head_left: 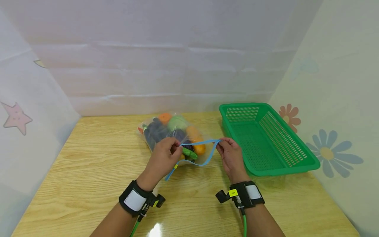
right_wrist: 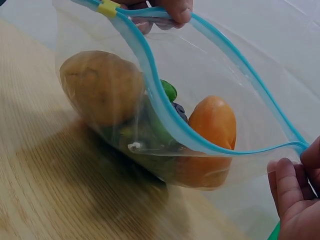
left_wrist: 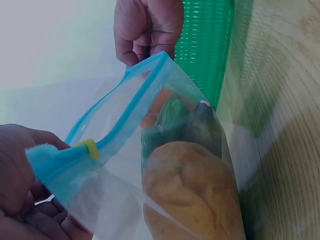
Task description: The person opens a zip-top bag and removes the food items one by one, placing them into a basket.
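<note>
A clear zip bag (head_left: pixel 208 160) with a blue rim lies on the table, its mouth parted toward me. My left hand (head_left: pixel 162 157) pinches the rim close to the yellow slider (left_wrist: pixel 89 148). At the opposite corner of the mouth, my right hand (head_left: pixel 231 156) pinches the blue edge between thumb and fingers. Inside the bag are an orange round fruit (head_left: pixel 164 118), a pale green round vegetable (head_left: pixel 177 123), dark purple produce (head_left: pixel 161 131), a long orange piece (right_wrist: pixel 212 122), a green vegetable (head_left: pixel 189 153) and a brown potato-like piece (right_wrist: pixel 102 87). Some contents are hidden behind the left hand.
A green plastic basket (head_left: pixel 282 172) with slotted sides stands to the right of the bag, beside my right hand. The wooden table (head_left: pixel 97 171) ends at a pale back wall (head_left: pixel 148 79). Side walls with printed flowers and a star flank it.
</note>
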`<state>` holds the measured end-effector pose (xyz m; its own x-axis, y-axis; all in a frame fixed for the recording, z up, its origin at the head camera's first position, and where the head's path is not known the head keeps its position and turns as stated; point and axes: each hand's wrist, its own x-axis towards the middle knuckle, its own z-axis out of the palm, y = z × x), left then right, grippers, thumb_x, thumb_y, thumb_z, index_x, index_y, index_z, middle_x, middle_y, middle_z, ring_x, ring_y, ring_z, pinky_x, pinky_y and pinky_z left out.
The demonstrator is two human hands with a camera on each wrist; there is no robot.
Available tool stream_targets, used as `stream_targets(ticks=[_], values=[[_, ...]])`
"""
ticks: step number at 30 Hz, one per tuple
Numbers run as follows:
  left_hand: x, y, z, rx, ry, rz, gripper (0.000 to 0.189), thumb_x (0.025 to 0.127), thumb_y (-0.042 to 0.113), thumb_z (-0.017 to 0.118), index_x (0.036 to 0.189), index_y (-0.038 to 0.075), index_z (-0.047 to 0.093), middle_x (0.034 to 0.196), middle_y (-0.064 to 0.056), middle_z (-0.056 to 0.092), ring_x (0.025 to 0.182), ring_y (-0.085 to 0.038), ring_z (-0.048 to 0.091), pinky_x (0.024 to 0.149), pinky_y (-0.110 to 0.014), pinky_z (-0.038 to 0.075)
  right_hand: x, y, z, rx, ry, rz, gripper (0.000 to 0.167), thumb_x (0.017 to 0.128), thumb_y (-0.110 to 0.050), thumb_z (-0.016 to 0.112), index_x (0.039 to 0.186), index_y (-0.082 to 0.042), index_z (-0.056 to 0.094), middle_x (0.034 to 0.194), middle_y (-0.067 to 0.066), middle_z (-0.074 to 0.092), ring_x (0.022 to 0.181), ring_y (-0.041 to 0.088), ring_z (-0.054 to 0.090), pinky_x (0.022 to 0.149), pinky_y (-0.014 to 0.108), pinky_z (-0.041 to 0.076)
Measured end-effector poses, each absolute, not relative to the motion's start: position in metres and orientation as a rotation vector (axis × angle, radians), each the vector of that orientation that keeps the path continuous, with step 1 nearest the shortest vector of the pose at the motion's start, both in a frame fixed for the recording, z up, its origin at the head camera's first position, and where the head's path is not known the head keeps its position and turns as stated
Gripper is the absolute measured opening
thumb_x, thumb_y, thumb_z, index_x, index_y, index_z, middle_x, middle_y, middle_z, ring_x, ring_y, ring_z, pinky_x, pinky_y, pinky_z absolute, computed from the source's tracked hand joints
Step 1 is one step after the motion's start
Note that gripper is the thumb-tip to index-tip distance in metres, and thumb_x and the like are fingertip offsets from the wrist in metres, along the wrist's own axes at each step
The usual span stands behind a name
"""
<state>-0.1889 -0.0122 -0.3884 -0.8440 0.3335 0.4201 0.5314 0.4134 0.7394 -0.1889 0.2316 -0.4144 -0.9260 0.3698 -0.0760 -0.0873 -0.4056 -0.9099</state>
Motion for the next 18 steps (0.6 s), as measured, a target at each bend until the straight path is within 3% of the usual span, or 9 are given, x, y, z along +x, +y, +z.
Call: stream_targets(ticks=[6, 11, 18], values=[[-0.191, -0.016, -0.39, -0.722, -2.456, -1.461, 0.007, 0.094, 0.006, 0.059, 0.095, 0.01, 0.065, 0.083, 0.002, 0.056, 0.07, -0.013, 0.052, 0.063, -0.032, 0.048, -0.188, 0.23, -0.416, -0.392, -1.646, 2.318, 0.003, 0.099, 0.005, 0.052, 0.1, 0.006, 0.055, 0.096, 0.011, 0.057, 0.097, 0.025, 0.067, 0.088, 0.027, 0.053], [-0.193, -0.015, -0.39, -0.702, -2.475, -1.464, 0.005, 0.096, 0.009, 0.059, 0.096, 0.01, 0.064, 0.086, 0.002, 0.058, 0.072, -0.013, 0.054, 0.064, -0.032, 0.048, -0.181, 0.229, -0.411, -0.387, -1.935, 2.062, 0.015, 0.098, -0.001, 0.056, 0.112, 0.005, 0.056, 0.104, 0.011, 0.056, 0.099, 0.025, 0.061, 0.088, 0.031, 0.053], [-0.195, -0.013, -0.39, -0.753, -2.467, -1.431, 0.004, 0.096, 0.011, 0.06, 0.096, 0.01, 0.064, 0.085, 0.002, 0.057, 0.071, -0.012, 0.053, 0.063, -0.031, 0.048, -0.176, 0.227, -0.397, -0.272, -2.248, 1.584, 0.021, 0.096, -0.006, 0.058, 0.116, -0.001, 0.06, 0.113, 0.015, 0.058, 0.105, 0.026, 0.054, 0.083, 0.037, 0.045]])
